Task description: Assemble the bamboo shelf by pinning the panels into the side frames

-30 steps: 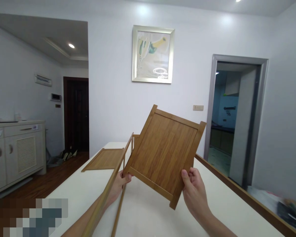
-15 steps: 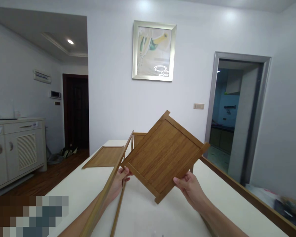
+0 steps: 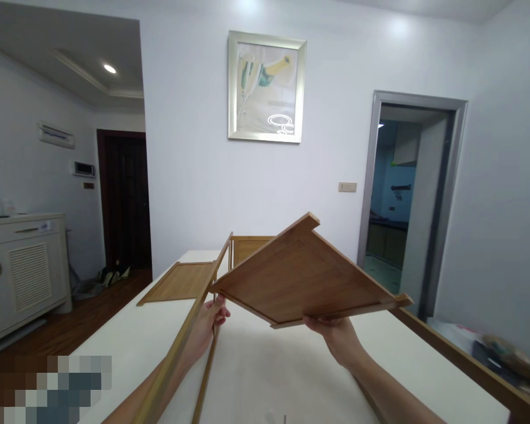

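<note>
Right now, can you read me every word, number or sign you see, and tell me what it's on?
No words, numbers or signs can be read.
Sticker on the pale cabinet: too small and blurred to read.
White wall box: too small to tell.
Framed picture: pale rings, no readable letters.
Wooden panel in the right hand: no writing shows.

A framed picture point(image 3: 267, 87) hangs on the white wall point(image 3: 185, 147), above and left of a wall switch point(image 3: 347, 187); a louvred cabinet point(image 3: 30, 271) stands near a dark door point(image 3: 127, 200).
</note>
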### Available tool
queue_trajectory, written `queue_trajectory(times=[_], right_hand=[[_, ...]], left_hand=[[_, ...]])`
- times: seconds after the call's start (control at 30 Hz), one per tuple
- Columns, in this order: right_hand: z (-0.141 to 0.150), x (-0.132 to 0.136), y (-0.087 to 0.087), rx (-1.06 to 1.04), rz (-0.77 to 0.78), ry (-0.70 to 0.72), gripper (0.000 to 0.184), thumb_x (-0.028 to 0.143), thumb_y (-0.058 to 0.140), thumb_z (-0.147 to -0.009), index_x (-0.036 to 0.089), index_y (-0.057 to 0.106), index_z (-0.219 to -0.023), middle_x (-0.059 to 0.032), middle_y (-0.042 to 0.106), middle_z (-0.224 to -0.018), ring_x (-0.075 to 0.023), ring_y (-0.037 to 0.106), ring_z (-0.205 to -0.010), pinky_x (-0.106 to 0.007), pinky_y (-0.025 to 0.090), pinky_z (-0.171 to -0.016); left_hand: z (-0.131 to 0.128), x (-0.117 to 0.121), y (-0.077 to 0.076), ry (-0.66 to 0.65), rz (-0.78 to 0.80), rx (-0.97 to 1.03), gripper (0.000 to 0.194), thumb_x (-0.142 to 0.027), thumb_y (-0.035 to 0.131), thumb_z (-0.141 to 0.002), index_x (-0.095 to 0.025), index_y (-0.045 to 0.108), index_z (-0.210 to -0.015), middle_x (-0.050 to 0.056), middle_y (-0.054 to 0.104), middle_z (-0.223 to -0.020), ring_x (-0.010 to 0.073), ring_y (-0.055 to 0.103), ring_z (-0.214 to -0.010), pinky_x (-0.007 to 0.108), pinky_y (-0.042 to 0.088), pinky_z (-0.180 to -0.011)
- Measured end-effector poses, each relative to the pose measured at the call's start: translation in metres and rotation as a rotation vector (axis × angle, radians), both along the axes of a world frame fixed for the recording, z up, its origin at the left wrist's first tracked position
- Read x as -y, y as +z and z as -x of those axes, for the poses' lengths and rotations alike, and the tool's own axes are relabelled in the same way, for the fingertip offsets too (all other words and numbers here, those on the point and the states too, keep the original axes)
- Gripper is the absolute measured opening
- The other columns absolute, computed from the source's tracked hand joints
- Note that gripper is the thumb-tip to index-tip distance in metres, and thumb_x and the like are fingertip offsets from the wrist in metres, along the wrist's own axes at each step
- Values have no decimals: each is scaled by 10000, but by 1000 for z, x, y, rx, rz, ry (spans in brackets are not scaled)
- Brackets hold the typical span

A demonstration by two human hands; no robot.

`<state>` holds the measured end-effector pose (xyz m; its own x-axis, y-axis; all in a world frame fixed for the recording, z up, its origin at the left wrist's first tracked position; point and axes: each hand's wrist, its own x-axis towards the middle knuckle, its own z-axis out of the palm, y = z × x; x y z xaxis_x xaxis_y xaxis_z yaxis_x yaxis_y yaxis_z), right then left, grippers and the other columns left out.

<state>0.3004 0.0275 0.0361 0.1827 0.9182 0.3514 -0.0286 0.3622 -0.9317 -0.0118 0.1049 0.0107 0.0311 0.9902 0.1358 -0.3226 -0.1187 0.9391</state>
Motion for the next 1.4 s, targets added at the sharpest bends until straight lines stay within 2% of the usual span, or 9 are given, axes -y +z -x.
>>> queue_trajectory(times=[0.13,0.3,0.47,0.67,0.87,1.0,1.1,1.27,1.4], right_hand=[[-1,9,-6,134,-37,-112,301,462,837,-598,206,752,-731,-75,750,-777,-327,672,-800,-417,551,-704],[4,22,-5,323,-290,30,318,506,736,-726,241,791,-894,-78,766,-940,-310,690,-893,-423,570,-829],[-1,17,-12,250,-109,-102,380,576,750,-684,224,787,-822,-61,767,-806,-321,691,-827,-406,589,-757],[-8,7,-14,163,-50,-226,477,575,835,-540,202,774,-831,-88,772,-871,-378,670,-953,-473,548,-871],[11,10,-18,155,20,-140,505,525,782,-670,184,730,-1038,-102,747,-1053,-360,639,-1097,-484,478,-1010],[25,22,-8,141,-13,-71,523,513,752,-719,195,693,-1130,-102,738,-1076,-349,636,-1110,-486,504,-988],[37,33,1,113,-5,24,560,533,743,-729,193,671,-1168,-108,739,-1061,-354,642,-1092,-498,539,-934],[49,39,-1,43,-7,130,629,571,752,-714,188,646,-1202,-116,730,-1085,-363,628,-1108,-518,538,-920],[35,31,-5,85,21,143,646,543,792,-683,210,641,-1215,-111,727,-1099,-354,596,-1169,-542,450,-1035]], left_hand=[[-2,-2,0,40,6,-20,500,-610,760,-644,-175,530,-554,-18,534,-569,116,494,-588,247,379,-573],[-3,-4,-2,83,3,-38,521,-635,763,-613,-180,514,-565,-20,537,-568,115,476,-589,247,369,-580],[-3,-4,0,77,17,-60,518,-628,760,-626,-178,515,-551,-8,552,-580,119,479,-594,252,368,-586],[-4,-3,3,62,32,-73,516,-620,762,-630,-177,514,-536,-15,542,-562,114,488,-579,248,365,-585],[-5,2,6,36,34,-103,459,-541,810,-624,-147,690,-825,62,702,-868,108,552,-634,260,405,-623],[-5,12,8,23,20,-142,523,-490,828,-631,-181,711,-1038,116,715,-1105,199,646,-923,299,448,-752],[-6,17,9,-21,-14,-168,509,-464,808,-674,-216,703,-1106,108,703,-1189,243,606,-1127,334,423,-886],[-6,9,6,-63,13,-139,421,-426,852,-610,-175,746,-932,97,750,-999,239,636,-998,350,412,-888],[-3,2,1,-64,38,-105,363,-433,859,-597,-167,729,-806,75,741,-915,196,635,-875,328,438,-831]])
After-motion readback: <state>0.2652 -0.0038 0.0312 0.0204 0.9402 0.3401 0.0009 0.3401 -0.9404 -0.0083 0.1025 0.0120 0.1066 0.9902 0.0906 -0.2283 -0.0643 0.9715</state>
